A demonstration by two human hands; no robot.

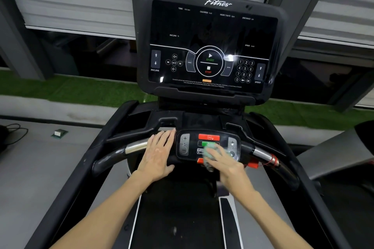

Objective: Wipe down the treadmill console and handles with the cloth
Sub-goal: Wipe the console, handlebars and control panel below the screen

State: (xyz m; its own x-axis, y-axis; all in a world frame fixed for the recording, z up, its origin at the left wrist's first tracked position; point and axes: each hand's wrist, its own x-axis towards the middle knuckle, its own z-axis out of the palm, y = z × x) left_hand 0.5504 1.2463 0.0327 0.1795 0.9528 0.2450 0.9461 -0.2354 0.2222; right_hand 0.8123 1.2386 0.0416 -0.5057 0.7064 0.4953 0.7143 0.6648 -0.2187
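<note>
Cloth (208,155) is a small pale green rag, bunched up under the right hand (226,164) on the lower button panel (208,139) in the middle of the handlebar. It's obviously soft and light, so it'll ball up and slide if you only poke at it. A flat palm on top seems the way to go, and that's roughly what the grip looks like here: fingers spread and pressing it down rather than pinching. It's blurry though, so I can't say if the thumb hooks an edge.

The left hand (157,153) holds nothing. Its grip is released, lying flat on the bar just left of the panel, next to the chrome sensor section (135,147).

The wad has no real long axis, and one corner droops off the panel's near edge. The handlebar runs side to side and curves back toward the person at both ends, so I'd wipe along it. The big console screen (210,32) sits above, tilted to face the user. It's glossy, so go gentle there.
</note>
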